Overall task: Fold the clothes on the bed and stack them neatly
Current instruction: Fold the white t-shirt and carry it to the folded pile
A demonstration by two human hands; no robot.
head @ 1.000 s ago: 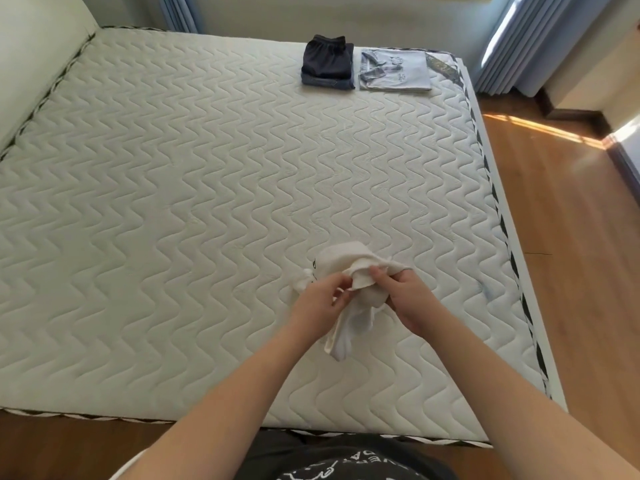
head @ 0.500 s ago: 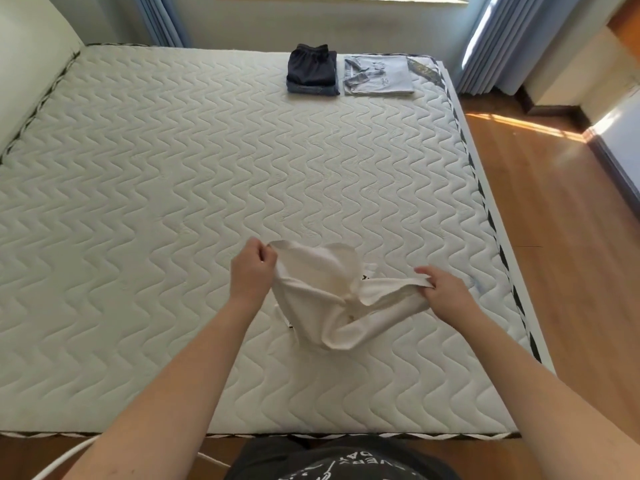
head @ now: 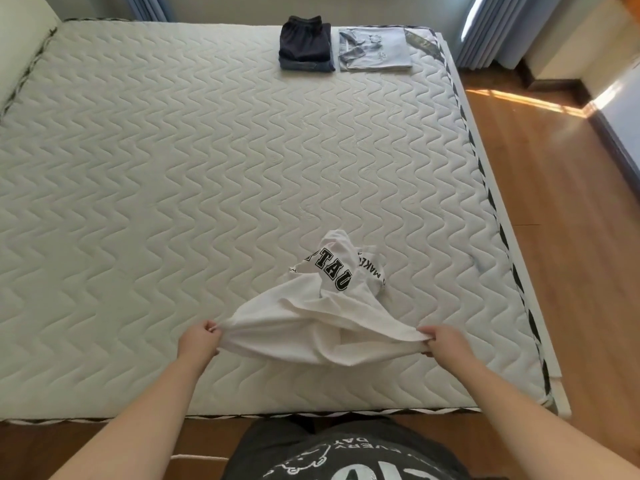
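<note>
The white T-shirt (head: 322, 323) lies crumpled on the mattress (head: 156, 188), near its front edge and right of the middle. The left hand (head: 199, 341) pinches one end of the shirt's near edge and the right hand (head: 443, 341) pinches the other, fingers curled on the cloth. A wide bare quilted area stretches to the left and behind. The black print is creased and only partly readable. At the far edge a dark folded stack (head: 304, 43) sits beside a light blue folded shirt (head: 375, 48).

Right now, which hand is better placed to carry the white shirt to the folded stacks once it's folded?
Right hand: the dark stack and pale folded shirt lie far right; left hand is farther from them.
</note>
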